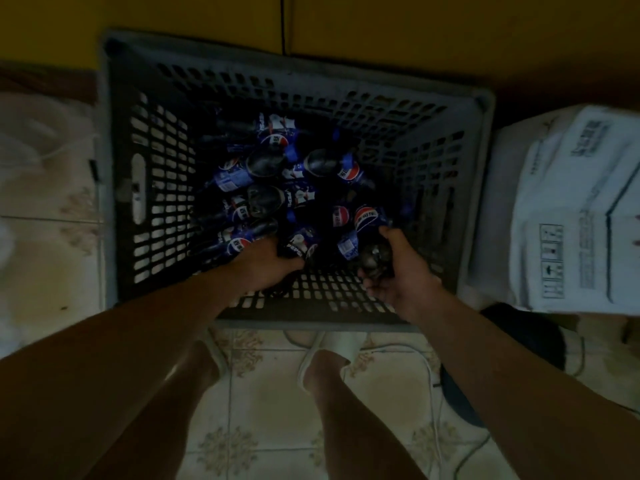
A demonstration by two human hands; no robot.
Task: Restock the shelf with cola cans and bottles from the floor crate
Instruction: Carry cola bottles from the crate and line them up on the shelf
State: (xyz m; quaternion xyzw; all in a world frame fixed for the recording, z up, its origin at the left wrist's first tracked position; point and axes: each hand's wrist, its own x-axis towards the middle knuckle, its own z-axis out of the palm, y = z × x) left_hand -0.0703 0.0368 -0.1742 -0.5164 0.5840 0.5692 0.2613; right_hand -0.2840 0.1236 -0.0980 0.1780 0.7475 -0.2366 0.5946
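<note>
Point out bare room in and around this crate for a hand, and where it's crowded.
Bottles crowd the crate's middle and left; the left hand and right hand each grip one. Bare room shows by its right wall and far right corner. Tiled floor left of it is free.

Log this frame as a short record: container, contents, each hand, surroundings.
container: dark grey slotted plastic crate on tiled floor
contents: blue-labelled cola bottles lying jumbled
left hand: inside crate, grips one blue-labelled bottle
right hand: inside crate, holds a dark cola bottle near its end
beside crate: white printed cardboard box
</note>
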